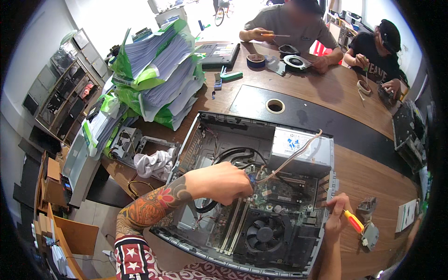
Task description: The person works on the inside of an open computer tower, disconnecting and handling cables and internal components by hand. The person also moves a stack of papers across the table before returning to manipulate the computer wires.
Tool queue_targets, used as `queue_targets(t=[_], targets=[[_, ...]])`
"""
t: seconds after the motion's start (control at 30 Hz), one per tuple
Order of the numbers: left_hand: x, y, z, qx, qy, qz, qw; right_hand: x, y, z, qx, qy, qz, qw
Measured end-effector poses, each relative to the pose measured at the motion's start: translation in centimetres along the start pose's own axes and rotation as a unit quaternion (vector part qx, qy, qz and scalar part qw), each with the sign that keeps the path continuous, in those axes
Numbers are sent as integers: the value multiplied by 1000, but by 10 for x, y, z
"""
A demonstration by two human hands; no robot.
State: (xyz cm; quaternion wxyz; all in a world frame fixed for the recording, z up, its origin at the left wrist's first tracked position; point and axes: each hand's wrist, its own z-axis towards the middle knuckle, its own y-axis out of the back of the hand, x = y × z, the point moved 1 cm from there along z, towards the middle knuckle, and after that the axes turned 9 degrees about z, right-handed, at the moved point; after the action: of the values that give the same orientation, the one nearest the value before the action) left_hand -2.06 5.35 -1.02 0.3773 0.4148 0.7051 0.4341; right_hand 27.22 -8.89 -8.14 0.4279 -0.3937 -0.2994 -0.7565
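An opened desktop computer case (330, 186) lies on the table in front of me, its insides facing up. My left hand (226, 183) reaches over the motherboard (275, 196) with the fingers closed; its fingertips are partly hidden beside a small blue connector (252, 178). A pale cable (296, 156) runs from the power supply (294, 145) down toward those fingers. Below sits a black cooling fan (262, 233), beside the memory slots (233, 226). At the case's right edge, my right hand (337, 212) is closed around a yellow and red screwdriver (353, 221).
Tall stacks of paper in green wrapping (156, 70) stand left, above a white cloth (155, 163). A tape roll (275, 106), a laptop (219, 55) and a teal-handled tool (231, 74) lie beyond the case. Metal parts (369, 233) lie right. Two people work across the table.
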Motion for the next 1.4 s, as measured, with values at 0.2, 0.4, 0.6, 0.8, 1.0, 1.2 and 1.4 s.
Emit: queue_targets(t=[0.2, 0.4, 0.6, 0.8, 1.0, 1.2, 1.4], targets=[[-1, 3, 2, -3, 4, 19, 1000, 1, 0, 1, -1, -6, -2, 1000], [-8, 0, 0, -33, 3, 23, 999, 2, -1, 2, -5, 1, -15, 1000], [-8, 1, 3, -31, -12, 21, 999, -2, 1, 0, -5, -2, -19, 1000], [-6, -1, 4, -29, -23, 21, 999, -1, -1, 1, -13, 10, -10, 1000], [-6, -5, 3, -67, -27, 1, 997, 0, -2, 2, -15, 10, 1, 1000], [-4, -7, 3, -53, 30, 86, 994, -2, -1, 0, -11, 5, 5, 1000], [-6, -3, 4, -44, 32, 83, 995, 2, -2, 3, -5, 17, -5, 1000]])
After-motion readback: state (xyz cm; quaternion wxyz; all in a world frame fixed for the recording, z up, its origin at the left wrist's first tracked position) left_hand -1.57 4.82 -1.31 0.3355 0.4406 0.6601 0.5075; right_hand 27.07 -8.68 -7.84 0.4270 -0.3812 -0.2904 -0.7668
